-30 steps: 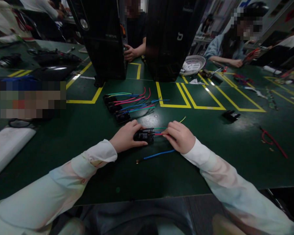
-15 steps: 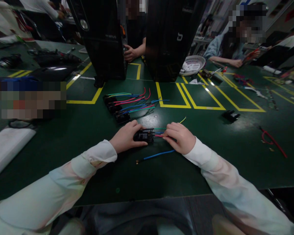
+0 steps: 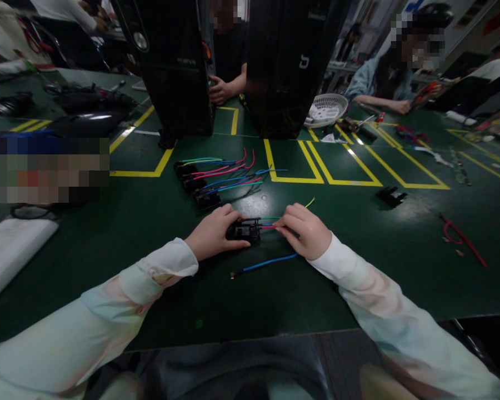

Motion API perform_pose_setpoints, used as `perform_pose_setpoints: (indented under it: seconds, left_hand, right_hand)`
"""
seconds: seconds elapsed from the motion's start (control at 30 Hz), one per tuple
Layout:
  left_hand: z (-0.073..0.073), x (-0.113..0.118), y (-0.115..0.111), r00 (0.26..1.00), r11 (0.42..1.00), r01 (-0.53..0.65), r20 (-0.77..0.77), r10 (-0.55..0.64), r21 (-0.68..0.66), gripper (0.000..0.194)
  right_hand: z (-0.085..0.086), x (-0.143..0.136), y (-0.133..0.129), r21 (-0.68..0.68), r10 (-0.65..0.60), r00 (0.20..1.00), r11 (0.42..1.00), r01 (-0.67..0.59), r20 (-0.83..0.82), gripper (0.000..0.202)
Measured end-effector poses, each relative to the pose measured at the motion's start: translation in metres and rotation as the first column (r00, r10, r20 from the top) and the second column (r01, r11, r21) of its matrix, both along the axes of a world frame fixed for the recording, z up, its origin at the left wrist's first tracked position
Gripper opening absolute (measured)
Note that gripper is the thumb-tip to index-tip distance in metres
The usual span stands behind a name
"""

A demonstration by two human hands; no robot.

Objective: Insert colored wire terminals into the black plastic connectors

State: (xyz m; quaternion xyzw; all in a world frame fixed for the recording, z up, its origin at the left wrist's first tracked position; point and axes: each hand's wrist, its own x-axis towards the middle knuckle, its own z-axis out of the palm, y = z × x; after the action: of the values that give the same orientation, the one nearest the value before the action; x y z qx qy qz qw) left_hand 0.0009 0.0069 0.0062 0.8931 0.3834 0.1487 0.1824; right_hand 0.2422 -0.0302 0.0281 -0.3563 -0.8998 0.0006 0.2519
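Note:
My left hand (image 3: 212, 230) grips a small black plastic connector housing (image 3: 248, 229) from its left end, thumb along the near side. Thin wires (image 3: 268, 226), green and red among them, run out of the housing's right end. My right hand (image 3: 304, 229) pinches these wires a short way from the housing; a yellow-green end pokes out beyond its fingers. Nearer to me, a blue wire (image 3: 264, 261) with a brass-coloured terminal lies on the table, its far end passing under my right hand. Beyond my left hand lie several similar black housings (image 3: 195, 183) with coloured wires attached.
Two tall black computer cases (image 3: 179, 66) stand at the back, with a person's hand (image 3: 223, 90) between them. A white basket (image 3: 327, 108), another black housing (image 3: 391, 196) and a red wire (image 3: 466, 241) are to the right. At left lies a white power strip (image 3: 16, 255).
Both hands keep their grip on the housing and wires. The right hand's fingers have shifted very slightly; the whole view has drifted a little left.

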Motion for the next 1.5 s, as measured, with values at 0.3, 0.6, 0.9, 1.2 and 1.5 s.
perform_pose_setpoints:
  seconds: [0.3,0.6,0.9,1.2,1.5]
  left_hand:
    - [-0.0008,0.0002,0.0003,1.0,1.0,-0.001,-0.003,0.001,-0.003,0.052]
    - [-0.0009,-0.0004,0.0004,1.0,1.0,0.0,0.007,0.0,-0.001,0.05]
    - [-0.0012,-0.0001,0.0004,1.0,1.0,-0.003,0.007,0.003,0.002,0.052]
    - [-0.0003,-0.0001,0.0,1.0,1.0,0.005,-0.001,-0.005,0.003,0.051]
    - [-0.0003,0.0002,-0.0001,1.0,1.0,0.006,-0.002,-0.006,0.003,0.052]
  right_hand:
    - [-0.0014,0.0015,0.0022,-0.001,0.026,0.999,1.0,-0.026,0.02,0.017]
    - [0.0,0.0007,0.0013,0.007,0.041,0.999,0.999,-0.041,-0.029,0.019]
    - [0.0034,0.0037,0.0021,-0.025,-0.044,0.999,0.999,0.043,-0.019,0.017]
    - [0.0043,0.003,-0.0042,-0.109,-0.086,0.989,0.989,0.099,0.121,0.021]
    - [-0.0013,0.0045,0.0008,-0.191,0.032,0.999,0.981,-0.029,0.014,0.017]
